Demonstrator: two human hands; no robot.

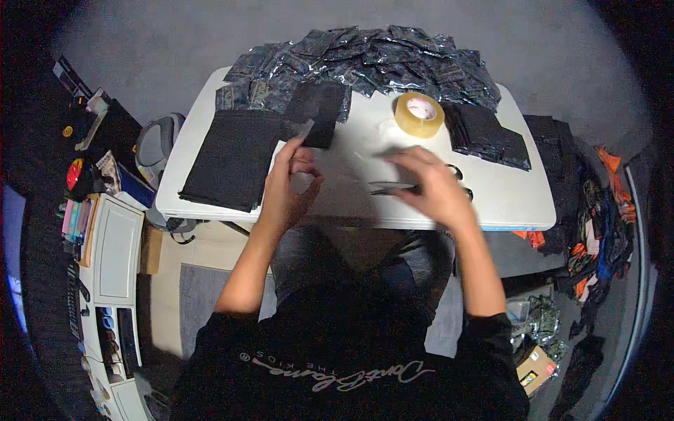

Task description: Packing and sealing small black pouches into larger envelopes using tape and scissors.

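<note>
My left hand (292, 181) is over the table's near edge, right of a neat stack of black fabric pieces (229, 158), its fingers curled. A small translucent strip (305, 129) shows at a fingertip; whether it is gripped cannot be told. Blurred by motion, my right hand (434, 181) is over a pair of scissors (390, 187), blades to the left and black handles to the right; whether it grips them is unclear. A roll of clear packing tape (419, 114) lies beyond this hand. Between the hands is a blurred grey patch, perhaps shadow or film.
Many dark items in clear plastic bags (368, 58) are heaped along the white table's (511, 210) far edge. A folded black piece (316, 108) lies before them, with more black pieces (489, 137) at right. Clothes (595, 237) are piled beyond the right side; a white cabinet (120, 250) stands left.
</note>
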